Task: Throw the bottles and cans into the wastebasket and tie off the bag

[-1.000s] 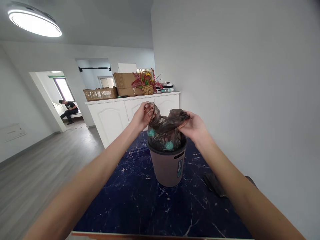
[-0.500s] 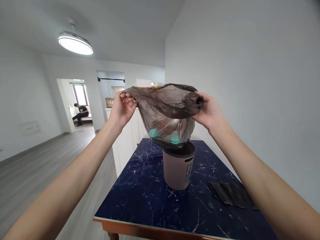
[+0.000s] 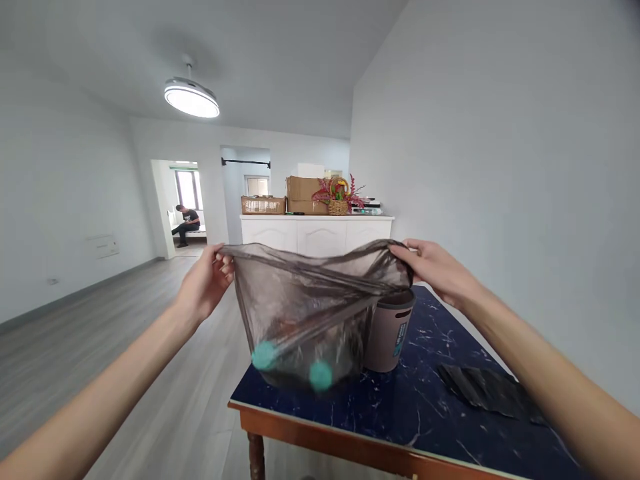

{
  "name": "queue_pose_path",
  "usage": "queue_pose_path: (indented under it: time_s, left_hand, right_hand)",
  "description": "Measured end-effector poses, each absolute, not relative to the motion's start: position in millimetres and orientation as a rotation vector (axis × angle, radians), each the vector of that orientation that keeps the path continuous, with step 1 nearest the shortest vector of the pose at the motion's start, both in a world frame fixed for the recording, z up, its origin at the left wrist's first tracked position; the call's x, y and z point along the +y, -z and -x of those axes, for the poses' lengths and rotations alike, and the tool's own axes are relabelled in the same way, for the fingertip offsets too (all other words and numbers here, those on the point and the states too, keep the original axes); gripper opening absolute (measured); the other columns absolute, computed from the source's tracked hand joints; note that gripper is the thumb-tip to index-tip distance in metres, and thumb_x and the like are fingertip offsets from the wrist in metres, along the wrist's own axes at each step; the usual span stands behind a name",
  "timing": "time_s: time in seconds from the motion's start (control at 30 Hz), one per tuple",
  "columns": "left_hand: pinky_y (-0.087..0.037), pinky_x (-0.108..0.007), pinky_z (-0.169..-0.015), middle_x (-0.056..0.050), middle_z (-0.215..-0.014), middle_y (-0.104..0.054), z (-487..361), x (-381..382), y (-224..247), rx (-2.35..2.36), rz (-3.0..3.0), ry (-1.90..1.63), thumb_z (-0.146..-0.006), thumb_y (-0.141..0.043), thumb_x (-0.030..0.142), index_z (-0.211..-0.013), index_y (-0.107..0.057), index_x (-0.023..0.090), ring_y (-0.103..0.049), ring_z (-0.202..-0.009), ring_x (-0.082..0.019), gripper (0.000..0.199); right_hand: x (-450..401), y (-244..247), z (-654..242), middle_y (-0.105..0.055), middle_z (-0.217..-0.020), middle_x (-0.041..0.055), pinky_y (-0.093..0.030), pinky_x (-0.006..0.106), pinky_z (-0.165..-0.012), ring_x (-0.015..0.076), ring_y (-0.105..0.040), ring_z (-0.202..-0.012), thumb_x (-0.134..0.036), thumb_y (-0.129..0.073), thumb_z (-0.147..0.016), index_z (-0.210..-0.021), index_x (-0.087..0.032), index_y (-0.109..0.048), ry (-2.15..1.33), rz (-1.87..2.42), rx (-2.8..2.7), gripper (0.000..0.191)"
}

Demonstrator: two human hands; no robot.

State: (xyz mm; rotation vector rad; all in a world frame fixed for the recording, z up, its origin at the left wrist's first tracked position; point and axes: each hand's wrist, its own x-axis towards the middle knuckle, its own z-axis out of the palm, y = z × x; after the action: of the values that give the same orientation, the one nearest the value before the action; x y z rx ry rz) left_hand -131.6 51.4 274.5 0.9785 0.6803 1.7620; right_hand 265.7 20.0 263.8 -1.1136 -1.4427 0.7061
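A translucent dark garbage bag [image 3: 300, 307] is stretched between my two hands, its mouth pulled wide at the top. My left hand [image 3: 207, 280] pinches the bag's left top corner, and my right hand [image 3: 435, 267] grips the gathered rim on the right. Two green round things [image 3: 321, 375] show through the bottom of the bag, too veiled to name. Partly behind the bag stands a pinkish-grey trash can [image 3: 390, 337] with a dark rim, a slot handle and a label. The bag hides its left side.
The dark blue marbled table [image 3: 430, 413] carries a folded black plastic bag [image 3: 485, 390] at the right. Behind it is a white cabinet [image 3: 320, 230] bearing cardboard boxes [image 3: 305, 193] and a flower basket [image 3: 338, 205]. A person [image 3: 187, 223] sits in the far room.
The bag has come down and to the left, away from above the trash can, and is spread wider. Both hands have lowered with it. My view has turned left.
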Motion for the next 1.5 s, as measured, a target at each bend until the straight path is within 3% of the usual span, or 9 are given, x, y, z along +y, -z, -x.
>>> queue_pose_path:
  time_s: [0.23,0.5,0.67,0.8,0.93,1.1,1.23,1.3,1.5]
  left_hand:
    - [-0.046,-0.018,-0.053,0.006,-0.058,-0.05,152,44,-190,0.854,-0.97,-1.856,-0.082,-0.076,0.025,-0.064,-0.054,0.02,-0.049,-0.053,-0.009,0.029]
    - [-0.059,-0.027,-0.078,-0.007,-0.089,-0.075,147,58,-149,0.749,-0.677,-1.777,-0.097,-0.058,0.029,-0.083,-0.067,0.018,-0.072,-0.084,-0.018,0.02]
    - [-0.058,-0.024,-0.069,0.009,-0.054,-0.041,130,66,-132,0.634,-0.665,-1.733,-0.1,-0.067,0.034,-0.065,-0.037,0.023,-0.051,-0.05,-0.008,0.047]
    - [-0.037,-0.017,-0.043,0.012,-0.057,-0.024,117,68,-118,0.691,-0.847,-1.646,-0.096,-0.074,0.042,-0.066,-0.034,0.022,-0.025,-0.042,-0.005,0.054]
    - [-0.032,-0.019,-0.044,0.009,-0.061,-0.035,109,58,-109,0.792,-1.099,-1.57,-0.091,-0.079,0.046,-0.069,-0.05,0.02,-0.032,-0.049,-0.008,0.045]
    - [-0.05,-0.029,-0.084,-0.003,-0.104,-0.069,96,34,-100,0.989,-1.987,-1.211,-0.095,-0.076,0.039,-0.105,-0.071,0.024,-0.063,-0.096,-0.02,0.02]
    - [-0.051,-0.04,-0.093,-0.007,-0.117,-0.066,85,33,-81,1.109,-2.599,-0.846,-0.104,-0.057,0.048,-0.129,-0.062,0.027,-0.065,-0.107,-0.027,0.033]
    - [-0.052,-0.042,-0.092,-0.009,-0.119,-0.066,82,39,-68,1.135,-2.671,-0.784,-0.104,-0.056,0.053,-0.134,-0.06,0.026,-0.066,-0.107,-0.029,0.041]
    - [-0.052,-0.045,-0.096,-0.012,-0.128,-0.067,85,60,-32,1.079,-2.645,-0.766,-0.101,-0.059,0.056,-0.133,-0.059,0.025,-0.066,-0.115,-0.033,0.044]
  right_hand:
    - [7,-189,-259,-0.069,-0.069,0.0004,-0.055,0.027,-0.059,0.0181,-0.066,-0.065,-0.067,-0.069,-0.089,-0.081,-0.023,-0.064,-0.63,1.118,-1.369,0.045]
    - [8,-126,-249,-0.076,-0.121,0.0046,-0.057,0.033,-0.101,0.0244,-0.067,-0.12,-0.049,-0.078,-0.087,-0.104,-0.026,-0.076,-0.979,0.715,-1.006,0.028]
    - [16,-104,-229,-0.077,-0.103,-0.0002,-0.05,0.047,-0.117,0.023,-0.069,-0.119,-0.047,-0.076,-0.088,-0.096,-0.028,-0.073,-1.26,0.385,-0.754,0.021]
    - [19,-93,-221,-0.051,-0.067,-0.0093,-0.057,0.045,-0.11,0.0113,-0.063,-0.068,-0.042,-0.073,-0.097,-0.076,-0.027,-0.053,-1.364,0.244,-0.66,0.032]
    - [20,-90,-216,-0.032,-0.062,-0.011,-0.062,0.029,-0.075,0.0069,-0.032,-0.046,-0.05,-0.068,-0.1,-0.072,-0.025,-0.044,-1.413,0.32,-0.858,0.045]
    - [21,-82,-203,-0.036,-0.063,-0.0104,-0.04,0.022,-0.047,0.0078,-0.027,-0.045,-0.061,-0.061,-0.1,-0.095,-0.027,-0.06,-1.133,0.683,-1.272,0.034]
    - [18,-67,-195,-0.071,-0.088,0.003,-0.052,0.033,-0.075,0.0209,-0.067,-0.08,-0.055,-0.051,-0.105,-0.098,-0.026,-0.068,-0.615,0.991,-1.808,0.034]
    - [15,-58,-193,-0.077,-0.108,0.0063,-0.051,0.037,-0.086,0.0282,-0.071,-0.101,-0.049,-0.046,-0.107,-0.103,-0.028,-0.07,-0.412,1.068,-2.011,0.032]
    - [20,-24,-193,-0.08,-0.102,0.0054,-0.049,0.037,-0.076,0.0308,-0.075,-0.094,-0.046,-0.036,-0.11,-0.108,-0.03,-0.069,-0.302,1.229,-2.169,0.036]
